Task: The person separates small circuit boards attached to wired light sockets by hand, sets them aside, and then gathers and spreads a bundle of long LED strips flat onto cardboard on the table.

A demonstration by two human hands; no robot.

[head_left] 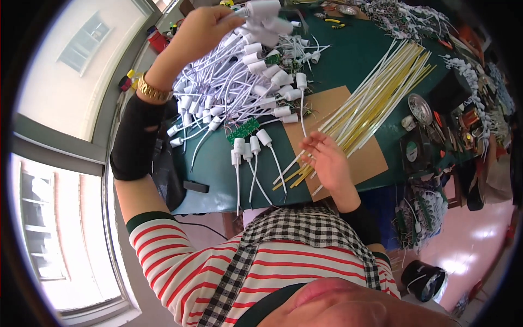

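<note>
My left hand (202, 31) is raised at the far left, its fingers closed on a white cable with a cylindrical white end (263, 7); this end is smeared by motion. Beneath it spreads a big heap of similar white cables (218, 76) with cylindrical ends. My right hand (331, 163) is held palm up, fingers apart and slightly bent, with nothing in it. It hovers beside a bundle of thin white and yellow strips (376, 103) on a brown cardboard sheet (370, 163). A green circuit board (243, 129) lies near several cylinder-ended cables at the front of the heap.
The dark green table (338, 60) has a small black block (196, 187) near its front left edge. Yellow-handled pliers (335, 23) lie at the back. Tools, a metal dish (419, 108) and tangled wires crowd the right side. A black bucket (422, 279) stands on the floor.
</note>
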